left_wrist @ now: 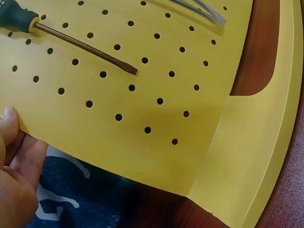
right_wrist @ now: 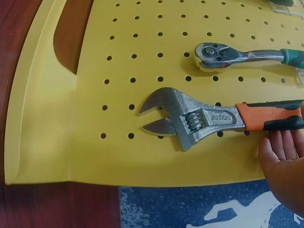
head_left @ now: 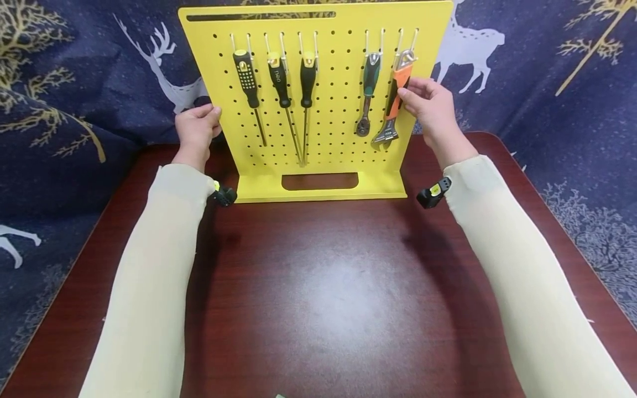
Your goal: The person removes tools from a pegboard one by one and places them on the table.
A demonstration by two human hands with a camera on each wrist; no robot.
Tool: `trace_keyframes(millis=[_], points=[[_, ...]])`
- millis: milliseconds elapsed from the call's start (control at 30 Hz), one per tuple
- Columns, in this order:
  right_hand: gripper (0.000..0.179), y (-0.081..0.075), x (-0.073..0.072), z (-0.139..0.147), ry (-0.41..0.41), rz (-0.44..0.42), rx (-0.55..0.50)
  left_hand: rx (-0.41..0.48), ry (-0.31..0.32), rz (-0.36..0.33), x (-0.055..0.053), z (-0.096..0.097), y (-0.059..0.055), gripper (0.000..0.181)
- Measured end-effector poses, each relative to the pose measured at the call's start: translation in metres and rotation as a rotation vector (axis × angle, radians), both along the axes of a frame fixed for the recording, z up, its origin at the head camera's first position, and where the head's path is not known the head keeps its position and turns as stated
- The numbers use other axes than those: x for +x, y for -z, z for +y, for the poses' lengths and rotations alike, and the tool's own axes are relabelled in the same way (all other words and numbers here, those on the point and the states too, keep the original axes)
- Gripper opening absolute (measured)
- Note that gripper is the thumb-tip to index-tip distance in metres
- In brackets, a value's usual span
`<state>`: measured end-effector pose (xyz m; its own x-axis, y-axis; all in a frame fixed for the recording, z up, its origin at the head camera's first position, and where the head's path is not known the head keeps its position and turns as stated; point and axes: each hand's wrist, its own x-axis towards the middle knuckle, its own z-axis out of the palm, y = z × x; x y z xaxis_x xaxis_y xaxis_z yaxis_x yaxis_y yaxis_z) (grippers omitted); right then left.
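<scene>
A yellow pegboard [head_left: 343, 116] stands on the table with tools hung on its hooks. At its left edge my left hand [head_left: 196, 130] pinches the board, thumb in front and fingers behind the edge. Near the upper right edge my right hand [head_left: 433, 110] holds the orange and black handle of an adjustable wrench [right_wrist: 209, 118], fingertips at the handle's side. The wrench hangs head down from a hook, jaws partly apart. Beside it hangs a ratchet wrench [head_left: 368, 91] with a green handle.
Three screwdrivers hang on the board's left half: a thick checkered one [head_left: 246, 77] and two slimmer ones, a black-handled screwdriver [head_left: 278, 80] and another screwdriver [head_left: 308, 83]. The dark red table [head_left: 308, 298] extends in front. Behind is a blue cloth [head_left: 99, 66] with deer and trees.
</scene>
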<state>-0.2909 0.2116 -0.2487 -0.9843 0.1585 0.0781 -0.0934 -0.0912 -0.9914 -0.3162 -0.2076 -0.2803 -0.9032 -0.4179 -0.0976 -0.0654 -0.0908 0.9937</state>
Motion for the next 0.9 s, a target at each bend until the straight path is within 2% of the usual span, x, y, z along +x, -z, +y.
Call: trace_keyframes(millis=[200, 400, 533, 700, 900], points=[[0.026, 0.0024, -0.0022, -0.0047, 0.043, -0.002, -0.050, 0.011, -0.004, 0.013, 0.0002, 0.0005, 0.0005, 0.040], [0.014, 0.0048, -0.0060, -0.0068, 0.066, -0.018, -0.073, 0.044, -0.020, 0.032, -0.0009, 0.0016, 0.0038, 0.036], [0.019, 0.0023, -0.0085, -0.0066, 0.068, -0.043, -0.075, 0.054, -0.025, 0.023, -0.0027, 0.0035, 0.0010, 0.036], [0.032, 0.0022, -0.0060, -0.0042, 0.055, -0.054, -0.043, 0.045, -0.023, 0.015, -0.0035, 0.0052, 0.0033, 0.033], [0.032, 0.0039, -0.0006, -0.0038, 0.006, -0.038, 0.008, 0.035, -0.031, 0.025, -0.0037, 0.0022, 0.0069, 0.033]])
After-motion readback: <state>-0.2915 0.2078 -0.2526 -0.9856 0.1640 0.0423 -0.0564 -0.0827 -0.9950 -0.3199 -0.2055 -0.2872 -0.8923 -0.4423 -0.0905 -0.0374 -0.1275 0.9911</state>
